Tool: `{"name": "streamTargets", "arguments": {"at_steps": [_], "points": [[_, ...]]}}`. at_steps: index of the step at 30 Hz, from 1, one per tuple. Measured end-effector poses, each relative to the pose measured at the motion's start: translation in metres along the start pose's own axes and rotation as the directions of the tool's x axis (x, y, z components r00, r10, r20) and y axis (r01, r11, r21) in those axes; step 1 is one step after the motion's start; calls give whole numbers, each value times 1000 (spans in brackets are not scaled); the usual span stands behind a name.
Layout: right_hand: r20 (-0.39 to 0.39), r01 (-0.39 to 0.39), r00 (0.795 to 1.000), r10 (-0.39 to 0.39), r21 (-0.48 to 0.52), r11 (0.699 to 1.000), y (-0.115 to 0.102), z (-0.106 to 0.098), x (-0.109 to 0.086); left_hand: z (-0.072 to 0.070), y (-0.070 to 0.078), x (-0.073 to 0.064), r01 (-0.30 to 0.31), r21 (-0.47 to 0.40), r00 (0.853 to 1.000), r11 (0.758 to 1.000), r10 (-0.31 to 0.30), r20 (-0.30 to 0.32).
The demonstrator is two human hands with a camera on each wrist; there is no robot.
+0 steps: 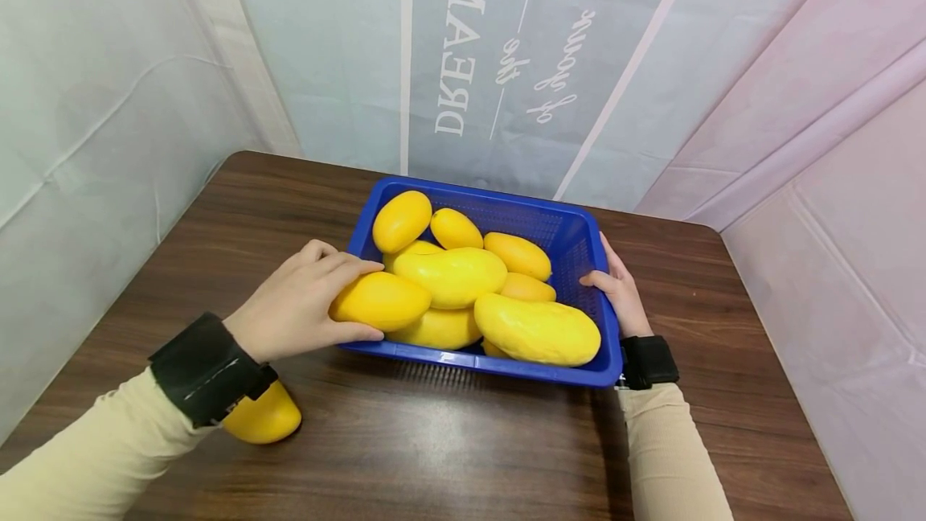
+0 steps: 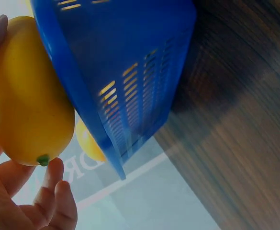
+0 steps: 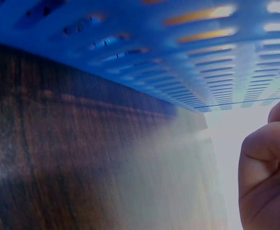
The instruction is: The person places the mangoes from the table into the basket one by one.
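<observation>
My left hand (image 1: 307,304) grips a yellow mango (image 1: 381,301) over the left rim of a blue plastic basket (image 1: 470,360). In the left wrist view the mango (image 2: 27,96) shows a green stem spot, with the thumb at one end and fingers at the other. My right hand (image 1: 618,289) holds the basket's right rim, thumb over the inside and fingers along the outer wall. Inside the basket lie several yellow mangoes, among them a long one (image 1: 537,330) at the front right and another big one (image 1: 452,276) in the middle.
Another mango (image 1: 264,418) rests on the brown wooden table (image 1: 434,457), partly hidden behind my left wristband (image 1: 210,368). A grey-blue cloth with lettering (image 1: 499,63) hangs behind the table's far edge, and pale cloth hangs on both sides.
</observation>
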State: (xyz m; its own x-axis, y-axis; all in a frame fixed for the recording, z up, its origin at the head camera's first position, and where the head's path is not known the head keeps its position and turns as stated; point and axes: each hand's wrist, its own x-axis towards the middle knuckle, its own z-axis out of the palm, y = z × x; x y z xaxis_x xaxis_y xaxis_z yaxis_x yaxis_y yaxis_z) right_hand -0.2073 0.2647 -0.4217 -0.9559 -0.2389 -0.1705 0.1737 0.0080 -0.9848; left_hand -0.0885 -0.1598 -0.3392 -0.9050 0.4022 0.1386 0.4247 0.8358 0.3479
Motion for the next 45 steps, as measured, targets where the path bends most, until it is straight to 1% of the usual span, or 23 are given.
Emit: {"name": "streamTargets", "arguments": {"at_steps": [3, 8, 11, 15, 32, 45], "points": [[-5, -3, 1000, 3, -5, 1000, 0, 0, 0, 3, 2, 1, -7, 18, 1000, 1000, 6, 6], [-10, -10, 1000, 10, -6, 1000, 0, -1, 0, 7, 5, 3, -21, 17, 1000, 1000, 21, 13], [-5, 1, 1000, -1, 1, 1000, 0, -1, 0, 10, 6, 4, -27, 21, 1000, 999, 27, 9], [0, 15, 1000, -15, 6, 1000, 1, 0, 0, 14, 6, 4, -26, 21, 1000, 999, 25, 13], [8, 24, 1000, -24, -2, 1000, 0, 1, 0, 23, 5, 8, -34, 20, 999, 999, 33, 37], [-1, 9, 1000, -9, 1, 1000, 1, 0, 1, 27, 4, 10, -7, 8, 998, 1000, 6, 61]]}}
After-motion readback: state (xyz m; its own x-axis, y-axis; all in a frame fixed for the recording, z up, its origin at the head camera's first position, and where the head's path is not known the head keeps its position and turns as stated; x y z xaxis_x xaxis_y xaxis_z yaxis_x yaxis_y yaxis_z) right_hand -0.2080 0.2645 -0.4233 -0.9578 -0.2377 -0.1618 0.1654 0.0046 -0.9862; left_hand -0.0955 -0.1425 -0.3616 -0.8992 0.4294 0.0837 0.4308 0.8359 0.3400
